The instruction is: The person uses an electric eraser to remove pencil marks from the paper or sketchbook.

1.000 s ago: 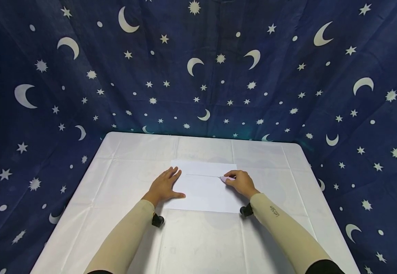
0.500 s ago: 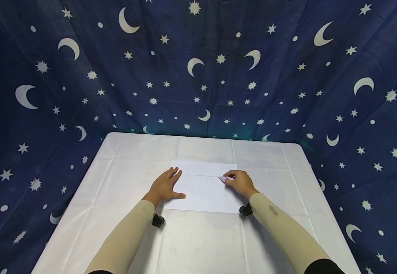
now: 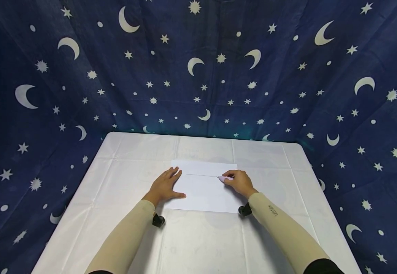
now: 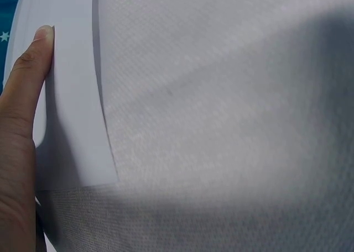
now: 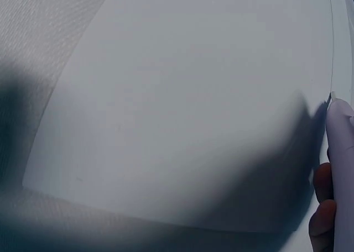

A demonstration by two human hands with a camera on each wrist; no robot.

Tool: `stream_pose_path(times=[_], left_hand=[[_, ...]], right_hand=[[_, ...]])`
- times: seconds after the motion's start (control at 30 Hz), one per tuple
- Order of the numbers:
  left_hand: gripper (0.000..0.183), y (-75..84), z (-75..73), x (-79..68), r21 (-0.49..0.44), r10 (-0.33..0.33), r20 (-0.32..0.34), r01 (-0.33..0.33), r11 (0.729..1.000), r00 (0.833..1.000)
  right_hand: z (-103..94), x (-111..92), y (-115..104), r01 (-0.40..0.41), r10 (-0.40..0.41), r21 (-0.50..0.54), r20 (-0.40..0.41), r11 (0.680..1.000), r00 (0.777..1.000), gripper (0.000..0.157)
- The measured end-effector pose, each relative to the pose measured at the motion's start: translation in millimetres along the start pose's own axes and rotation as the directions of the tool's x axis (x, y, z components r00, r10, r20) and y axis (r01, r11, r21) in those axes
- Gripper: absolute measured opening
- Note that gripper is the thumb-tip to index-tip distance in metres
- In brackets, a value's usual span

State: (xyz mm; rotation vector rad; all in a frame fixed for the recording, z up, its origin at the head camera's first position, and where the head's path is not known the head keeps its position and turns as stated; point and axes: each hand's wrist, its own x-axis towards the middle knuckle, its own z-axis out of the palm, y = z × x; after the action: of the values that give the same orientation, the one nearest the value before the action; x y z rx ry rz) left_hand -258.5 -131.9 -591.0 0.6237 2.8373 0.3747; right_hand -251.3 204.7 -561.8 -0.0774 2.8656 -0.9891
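Observation:
A white sheet of paper [image 3: 202, 198] lies on the table, with a thin straight line running across its upper part. My left hand [image 3: 164, 186] rests on the paper's left side, fingers spread and thumb pointing right; in the left wrist view its thumb [image 4: 34, 58] lies along the sheet. My right hand [image 3: 242, 183] pinches a lilac utility knife [image 3: 225, 179] at the paper's right side. In the right wrist view the knife's small grey tip [image 5: 332, 95] meets the end of the line, and fingertips curl against its rounded body.
A white cloth [image 3: 198, 243] with fold creases covers the table. Behind and at both sides hangs a dark blue curtain [image 3: 171, 68] with moons and stars. Small black cameras [image 3: 158, 220] sit at both wrists. The paper's near edge lifts slightly off the cloth in the left wrist view.
My right hand and the knife have shifted very slightly left along the line. My left hand has stayed in place on the paper.

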Motion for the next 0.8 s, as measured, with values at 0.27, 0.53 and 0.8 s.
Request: stream_pose_path(times=[0.27, 0.53, 0.8], left_hand=[[0.112, 2.2, -4.2, -1.0, 0.012, -0.014, 0.003, 0.014, 1.000, 1.000], [0.112, 2.8, -4.1, -0.4, 0.019, -0.020, 0.008, 0.020, 1.000, 1.000], [0.112, 2.9, -0.6, -0.5, 0.010, -0.011, -0.009, 0.011, 1.000, 1.000]], right_hand=[[-6.1, -2.2, 3.6, -0.012, 0.011, -0.011, -0.017, 1.000, 1.000, 0.020], [-8.2, -3.9, 5.4, -0.016, 0.016, 0.010, -0.018, 1.000, 1.000, 0.021], [-4.3, -3.7, -0.2, -0.014, 0.014, 0.011, 0.003, 1.000, 1.000, 0.020]])
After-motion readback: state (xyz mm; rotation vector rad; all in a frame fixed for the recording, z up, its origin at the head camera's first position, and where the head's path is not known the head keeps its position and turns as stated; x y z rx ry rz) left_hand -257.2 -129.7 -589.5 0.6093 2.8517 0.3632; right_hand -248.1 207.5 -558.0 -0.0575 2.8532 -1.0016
